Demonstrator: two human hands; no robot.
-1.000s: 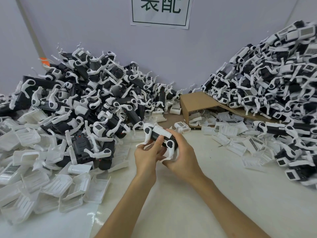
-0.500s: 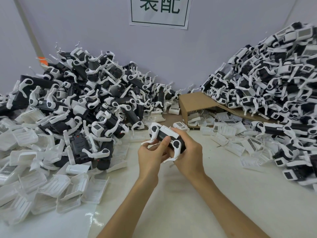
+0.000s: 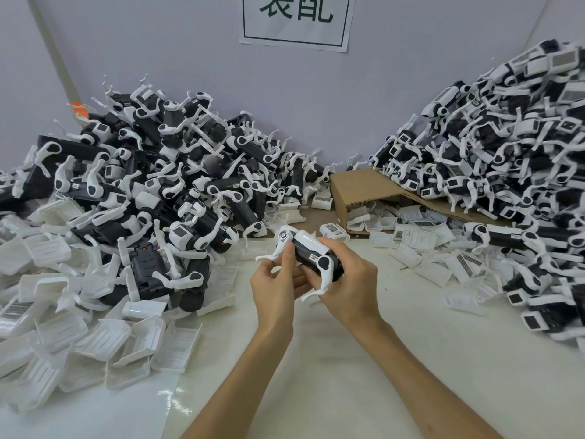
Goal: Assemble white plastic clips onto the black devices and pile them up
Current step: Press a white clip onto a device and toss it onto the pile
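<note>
- We see the right grip [image 3: 351, 286] wrapped round the near end of one black device [image 3: 311, 255], fingers curled over its top, clenched on it.
- The left grip [image 3: 273, 289] has the same device too: its thumb presses the side by a white arm, and its fingers curl underneath.
- That device sits in the air above the counter [image 3: 348, 381], between both grips and tilted away from us, with a white plastic clip [image 3: 306, 240] lying along its upper face and white arms sticking out at both ends.
- To our near left a heap of loose white clips [image 3: 95, 343] spreads over the counter, some with barcode labels.
- Just behind them, and up to the wall, rises the left pile [image 3: 164, 185] of black devices with white arms.
- Beyond the grips a cardboard box [image 3: 357, 188] lies on its side, more white clips [image 3: 414, 232] spilling from its mouth towards the right.
- On the right we have a taller pile [image 3: 506, 153] of devices, leaning over the box and climbing to the picture's edge.
- Farthest off, a paper sign [image 3: 296, 20] with dark characters hangs on the pale wall [image 3: 285, 96].
</note>
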